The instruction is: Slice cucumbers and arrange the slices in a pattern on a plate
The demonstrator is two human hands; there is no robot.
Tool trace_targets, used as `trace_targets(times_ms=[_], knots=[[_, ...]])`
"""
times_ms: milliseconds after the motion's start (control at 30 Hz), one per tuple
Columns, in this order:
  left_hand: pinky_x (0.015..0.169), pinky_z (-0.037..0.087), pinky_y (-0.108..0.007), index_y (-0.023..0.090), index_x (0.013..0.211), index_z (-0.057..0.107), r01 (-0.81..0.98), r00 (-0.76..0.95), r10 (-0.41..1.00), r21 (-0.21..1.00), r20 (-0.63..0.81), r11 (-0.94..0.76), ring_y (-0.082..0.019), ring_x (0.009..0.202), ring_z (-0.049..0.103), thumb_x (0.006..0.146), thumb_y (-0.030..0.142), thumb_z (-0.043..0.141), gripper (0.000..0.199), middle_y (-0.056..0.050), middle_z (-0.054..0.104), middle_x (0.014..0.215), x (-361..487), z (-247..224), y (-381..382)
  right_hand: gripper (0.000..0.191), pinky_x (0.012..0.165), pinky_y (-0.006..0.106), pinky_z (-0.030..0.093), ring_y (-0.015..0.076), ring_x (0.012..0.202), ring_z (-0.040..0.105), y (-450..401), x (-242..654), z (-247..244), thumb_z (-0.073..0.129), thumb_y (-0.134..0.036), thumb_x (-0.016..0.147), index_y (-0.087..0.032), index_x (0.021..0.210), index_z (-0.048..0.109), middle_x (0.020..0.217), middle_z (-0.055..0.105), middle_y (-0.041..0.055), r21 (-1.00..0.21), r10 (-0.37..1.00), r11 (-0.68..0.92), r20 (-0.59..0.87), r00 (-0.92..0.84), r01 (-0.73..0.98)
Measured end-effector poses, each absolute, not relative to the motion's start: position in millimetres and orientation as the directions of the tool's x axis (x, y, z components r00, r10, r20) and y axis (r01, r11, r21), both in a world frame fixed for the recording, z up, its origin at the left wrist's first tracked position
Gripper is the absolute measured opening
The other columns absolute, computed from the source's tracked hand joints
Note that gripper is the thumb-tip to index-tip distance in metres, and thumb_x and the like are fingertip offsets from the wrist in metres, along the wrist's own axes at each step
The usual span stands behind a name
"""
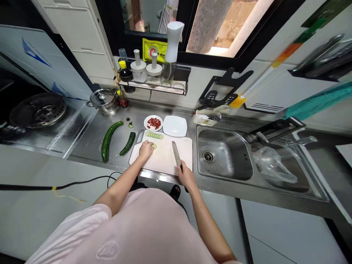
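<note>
On the white cutting board [165,161], my left hand [145,150] has its fingers closed at a pale green cucumber slice [154,146]; how much lies under the fingers is hidden. A knife [176,152] is gripped by its handle in my right hand [187,176], its blade pointing away from me over the board's right half. Along the board's far left edge runs an overlapping row of cucumber slices [154,135]. To the left, on the steel counter, lie a shorter piece of cucumber [128,144] and a long whole cucumber [111,141].
Behind the board stand a plate of chopped red pieces [154,128] and a white square plate [175,126]. A lidded pot [103,101] is at the back left, near a wok [37,110]. The sink [224,156] lies right of the board. A seasoning rack [154,86] hangs above.
</note>
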State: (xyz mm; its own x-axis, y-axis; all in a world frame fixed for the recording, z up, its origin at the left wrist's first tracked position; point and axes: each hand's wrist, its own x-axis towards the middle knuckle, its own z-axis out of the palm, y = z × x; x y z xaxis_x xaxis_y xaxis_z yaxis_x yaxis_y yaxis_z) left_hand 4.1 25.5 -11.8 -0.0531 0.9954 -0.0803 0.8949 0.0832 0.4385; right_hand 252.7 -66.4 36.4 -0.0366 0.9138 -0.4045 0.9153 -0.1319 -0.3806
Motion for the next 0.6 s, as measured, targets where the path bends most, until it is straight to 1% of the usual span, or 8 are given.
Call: trace_targets(times_ms=[67, 167, 300, 400, 500, 600], knots=[[0.087, 0.04, -0.029, 0.022, 0.104, 0.066, 0.894, -0.06, 0.995, 0.439, -0.084, 0.091, -0.021, 0.1, 0.052, 0.083, 0.029, 0.053, 0.025, -0.008, 0.058, 0.102, 4, -12, 29, 0.047, 0.075, 0.026, 0.039, 0.0203, 0.098, 0.06, -68, 253, 32, 0.028, -0.037, 0.095, -0.023, 0.14, 0.029, 0.11, 0.063, 0.0075, -0.424, 0.922, -0.154, -0.387, -0.025, 0.892], [0.08, 0.041, -0.027, 0.021, 0.095, 0.066, 0.876, -0.082, 0.992, 0.468, -0.091, 0.115, -0.019, 0.092, 0.055, 0.079, 0.027, 0.057, 0.02, -0.007, 0.06, 0.097, 3, -12, 35, 0.053, 0.078, 0.027, 0.04, 0.0218, 0.098, 0.059, -69, 253, 24, 0.033, -0.037, 0.093, -0.018, 0.142, 0.027, 0.11, 0.063, 0.0108, -0.474, 0.939, -0.182, -0.345, 0.008, 0.861], [0.068, 0.04, -0.024, 0.02, 0.084, 0.065, 0.823, -0.125, 0.982, 0.537, -0.143, 0.183, -0.015, 0.079, 0.057, 0.074, 0.026, 0.06, 0.013, -0.003, 0.064, 0.086, 1, -12, 43, 0.051, 0.079, 0.027, 0.04, 0.0227, 0.097, 0.06, -66, 253, 16, 0.039, -0.03, 0.088, -0.013, 0.136, 0.035, 0.106, 0.064, 0.0129, -0.462, 0.935, -0.229, -0.35, 0.061, 0.857], [0.063, 0.038, -0.022, 0.021, 0.081, 0.064, 0.765, -0.152, 0.966, 0.595, -0.209, 0.249, -0.013, 0.071, 0.056, 0.072, 0.027, 0.062, 0.011, 0.0, 0.065, 0.078, -2, -13, 48, 0.049, 0.08, 0.027, 0.04, 0.0225, 0.098, 0.06, -65, 255, 15, 0.039, -0.026, 0.087, -0.013, 0.133, 0.039, 0.107, 0.064, 0.0131, -0.457, 0.931, -0.224, -0.362, 0.05, 0.861], [0.061, 0.038, -0.021, 0.019, 0.079, 0.064, 0.704, -0.202, 0.954, 0.645, -0.221, 0.298, -0.011, 0.066, 0.056, 0.07, 0.029, 0.064, 0.013, 0.0, 0.064, 0.073, -7, -14, 53, 0.053, 0.083, 0.027, 0.039, 0.0223, 0.102, 0.059, -66, 257, 16, 0.039, -0.03, 0.089, -0.012, 0.138, 0.033, 0.111, 0.063, 0.0145, -0.448, 0.932, -0.2, -0.362, 0.028, 0.871], [0.061, 0.038, -0.021, 0.018, 0.08, 0.065, 0.66, -0.293, 0.935, 0.665, -0.201, 0.35, -0.011, 0.066, 0.056, 0.07, 0.03, 0.065, 0.017, -0.001, 0.064, 0.074, -14, -15, 59, 0.058, 0.079, 0.027, 0.04, 0.0231, 0.098, 0.061, -68, 258, 18, 0.036, -0.036, 0.092, -0.014, 0.144, 0.023, 0.107, 0.065, 0.0143, -0.403, 0.925, -0.213, -0.376, 0.052, 0.89]])
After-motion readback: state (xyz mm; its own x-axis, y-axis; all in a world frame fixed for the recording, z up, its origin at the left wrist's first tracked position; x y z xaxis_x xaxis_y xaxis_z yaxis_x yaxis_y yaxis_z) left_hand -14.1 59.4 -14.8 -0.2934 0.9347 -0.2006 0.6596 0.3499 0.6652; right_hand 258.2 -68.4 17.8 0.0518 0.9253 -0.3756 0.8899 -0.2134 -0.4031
